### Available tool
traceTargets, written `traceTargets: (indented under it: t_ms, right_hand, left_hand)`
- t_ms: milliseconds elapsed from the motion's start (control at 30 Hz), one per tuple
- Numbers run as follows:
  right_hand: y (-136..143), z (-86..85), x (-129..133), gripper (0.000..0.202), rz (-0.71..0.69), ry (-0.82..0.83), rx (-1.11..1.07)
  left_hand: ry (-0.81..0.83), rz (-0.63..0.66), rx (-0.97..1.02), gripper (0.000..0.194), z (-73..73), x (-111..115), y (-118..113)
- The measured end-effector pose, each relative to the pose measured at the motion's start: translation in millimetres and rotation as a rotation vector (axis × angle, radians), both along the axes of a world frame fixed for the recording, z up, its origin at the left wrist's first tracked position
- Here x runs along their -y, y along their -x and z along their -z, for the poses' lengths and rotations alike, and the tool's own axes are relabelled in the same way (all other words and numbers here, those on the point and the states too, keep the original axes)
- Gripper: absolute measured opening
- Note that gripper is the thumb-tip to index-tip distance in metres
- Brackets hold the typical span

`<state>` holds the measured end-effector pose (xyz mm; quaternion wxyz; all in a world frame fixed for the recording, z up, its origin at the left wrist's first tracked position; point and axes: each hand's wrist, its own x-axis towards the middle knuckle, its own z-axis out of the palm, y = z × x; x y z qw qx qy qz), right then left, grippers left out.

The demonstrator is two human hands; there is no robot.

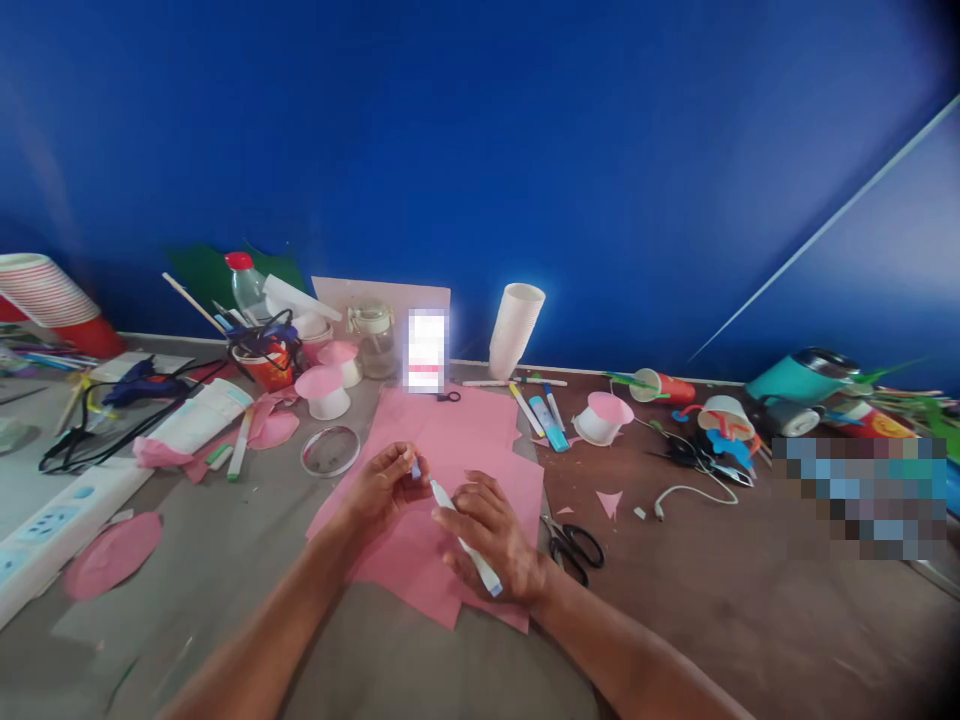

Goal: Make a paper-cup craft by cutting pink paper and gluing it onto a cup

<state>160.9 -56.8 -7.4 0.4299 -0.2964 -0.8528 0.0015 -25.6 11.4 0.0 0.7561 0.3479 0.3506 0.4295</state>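
Note:
Over several pink paper sheets (420, 560), my right hand (495, 540) is closed around a white marker (480, 565) with a pale blue end. The marker's uncapped tip points up and left toward my other hand. Between the fingertips of my left hand (386, 485) is a small pale blue marker cap (415, 467), apart from the tip. Black-handled scissors (574, 547) lie just right of the paper, near my right wrist. A clear round ring or lid (330, 451) lies to the left of my left hand.
Behind the paper stand a lit screen (426, 350), a glass jar (375, 340) and a stack of white paper cups (516, 330). White cups topped with pink discs (604, 415) stand on both sides. A power strip (67, 530) lies at left, loose markers (527, 410) behind right.

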Motion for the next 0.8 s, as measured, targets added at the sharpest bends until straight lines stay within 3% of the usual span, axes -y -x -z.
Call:
traceTargets:
  t_ms: [267,500,667,800]
  right_hand:
    - [0.2,-2.8,1.8,0.038,0.055,-0.026,-0.072]
    - [-0.2,-2.1,1.7,0.038,0.029,-0.010,-0.088]
    - [0.4,-0.9,1.4,0.037,0.013,-0.013,-0.102]
    - [2.0,1.8,-0.5,0.036,-0.015,-0.058,-0.127]
  left_hand:
    - [-0.023,0.015,-0.036,0.030,-2.7,1.5,3.1]
    - [-0.017,0.098,0.018,0.039,-2.4,4.3,4.1]
    - [-0.034,0.107,0.057,0.020,-0.4,3.0,7.4]
    - [-0.046,0.142,0.082,0.022,2.2,0.0,9.7]
